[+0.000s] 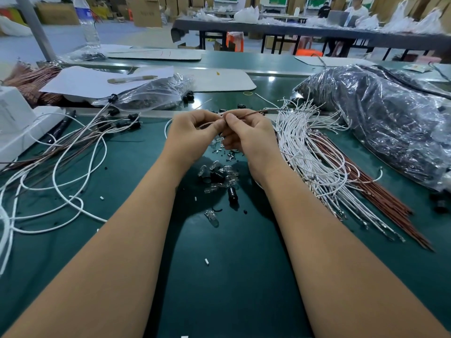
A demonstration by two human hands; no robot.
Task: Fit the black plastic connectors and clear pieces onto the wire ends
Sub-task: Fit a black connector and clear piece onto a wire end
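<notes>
No text can be read anywhere. The water bottle (86,20) has a blue label, but its print is too blurred. The cardboard boxes (146,11) show only unclear marks, no readable nos.

Head-worn view (wide-angle), facing forward and down, close over worktable (219,276)

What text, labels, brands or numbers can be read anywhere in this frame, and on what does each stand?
None can be read.
Water bottle: blue label with white marks, too blurred to read.
Cardboard box: dark print, too small and blurred.
White device at the left edge: faint marks, illegible.
Small packet, far right: print illegible.
</notes>
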